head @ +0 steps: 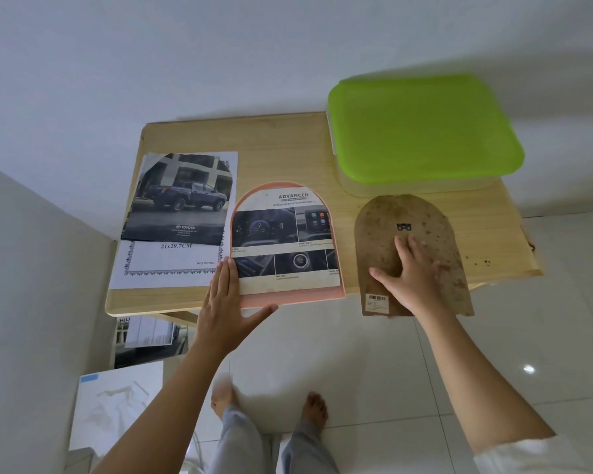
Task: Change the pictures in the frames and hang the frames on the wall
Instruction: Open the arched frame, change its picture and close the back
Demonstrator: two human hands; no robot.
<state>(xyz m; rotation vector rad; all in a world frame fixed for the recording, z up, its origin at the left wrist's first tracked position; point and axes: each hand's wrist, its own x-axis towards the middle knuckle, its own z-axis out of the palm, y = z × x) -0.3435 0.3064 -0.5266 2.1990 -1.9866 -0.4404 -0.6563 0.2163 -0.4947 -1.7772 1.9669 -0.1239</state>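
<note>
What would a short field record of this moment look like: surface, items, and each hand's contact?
surface: wooden table against a white wall
frame: pink arched frame, face up, car-interior print laid in it
backing: brown arched backboard, overhanging the table's near edge
left hand: flat, open, at the frame's lower left corner
right hand: flat, open, pressing on the backboard
other items: truck picture on a white sheet; green-lidded box at the back right
hung on wall: no frame in view
</note>
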